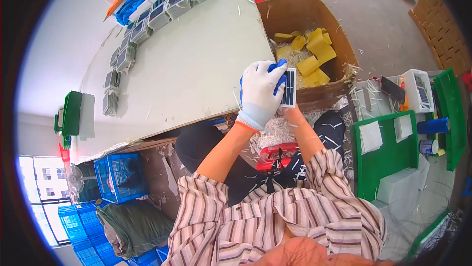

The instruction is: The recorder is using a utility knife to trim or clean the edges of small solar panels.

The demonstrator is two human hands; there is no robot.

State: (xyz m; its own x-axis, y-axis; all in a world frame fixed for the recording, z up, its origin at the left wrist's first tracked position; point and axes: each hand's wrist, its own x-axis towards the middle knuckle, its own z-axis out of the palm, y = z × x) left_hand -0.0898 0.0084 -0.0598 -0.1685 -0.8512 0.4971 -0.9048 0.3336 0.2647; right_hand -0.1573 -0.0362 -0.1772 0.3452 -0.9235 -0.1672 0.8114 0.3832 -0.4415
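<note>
A small solar panel (289, 88), dark cells in a white frame, is held over the gap between the table and an open cardboard box. My left hand (262, 86) wears a white knit glove with blue-coated fingers and an orange cuff edge. Its fingers are closed at the panel's left edge, thumb and forefinger near the top corner. My right hand (291, 112) reaches the lower end of the same panel. Only its bare wrist shows; the panel and the left glove hide its fingers.
Stacks of solar panels (160, 16) line the far and left sides of the white table (196, 54). The cardboard box (339, 30) holds yellow sheets (319, 44) and paper strips. At right are a green tray (383, 158), a white bin (418, 89) and a blue can (433, 126). Blue crates (120, 177) stand lower left.
</note>
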